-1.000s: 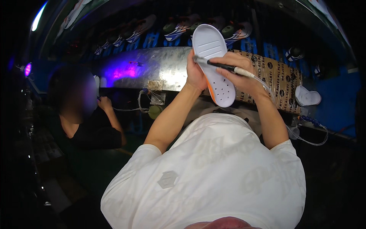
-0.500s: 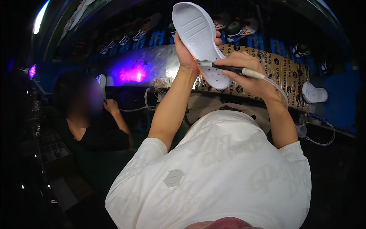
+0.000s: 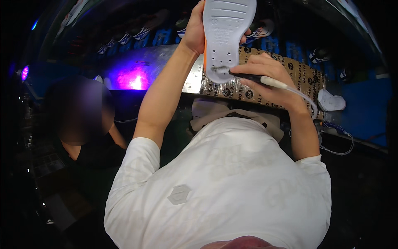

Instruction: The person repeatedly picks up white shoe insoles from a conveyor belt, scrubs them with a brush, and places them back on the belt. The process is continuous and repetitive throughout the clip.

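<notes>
My left hand (image 3: 194, 31) grips a white shoe sole (image 3: 228, 37) by its edges, with fingertips showing on its far side. The sole has an orange side edge, ridges across its upper part and small holes toward its narrower lower end. My right hand (image 3: 271, 79) is closed around a brush (image 3: 251, 77) with a black and cream handle and a clear tube trailing from its back. Dark bristles touch the sole's face near the lower end.
Brown printed paper under film covers the bench (image 3: 282, 68). Another white sole (image 3: 331, 100) lies at the right, near a coiled clear hose (image 3: 344, 143). Several shoes (image 3: 143, 31) line the back. At left sits a person (image 3: 81, 112) beside a purple-lit metal surface (image 3: 137, 76).
My left hand has raised the sole and turned it more upright. The brush bristles are now lower on the sole, near its narrow end.
</notes>
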The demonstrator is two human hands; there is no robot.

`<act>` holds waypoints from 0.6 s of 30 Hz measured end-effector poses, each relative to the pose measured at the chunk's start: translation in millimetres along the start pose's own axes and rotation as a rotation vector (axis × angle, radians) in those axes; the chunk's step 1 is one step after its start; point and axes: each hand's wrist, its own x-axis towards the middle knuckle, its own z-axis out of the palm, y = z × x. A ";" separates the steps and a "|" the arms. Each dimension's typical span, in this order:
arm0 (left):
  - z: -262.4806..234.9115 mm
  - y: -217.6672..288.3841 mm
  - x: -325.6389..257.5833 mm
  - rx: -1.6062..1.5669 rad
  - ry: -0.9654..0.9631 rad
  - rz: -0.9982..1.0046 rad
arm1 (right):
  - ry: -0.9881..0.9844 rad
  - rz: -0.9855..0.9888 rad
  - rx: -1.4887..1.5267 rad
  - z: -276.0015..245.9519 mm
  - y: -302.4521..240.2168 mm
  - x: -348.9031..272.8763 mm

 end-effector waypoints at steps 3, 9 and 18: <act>9.1 -5.8 10.7 0.276 0.179 -0.129 | -0.061 -0.147 -0.065 13.4 2.6 -1.2; 33.4 -13.0 24.9 0.605 0.232 -0.302 | -0.012 -0.116 -0.007 -7.7 7.5 -2.4; 25.9 -14.0 43.4 1.178 0.098 -0.562 | -0.043 -0.084 -0.132 -16.4 5.2 -11.6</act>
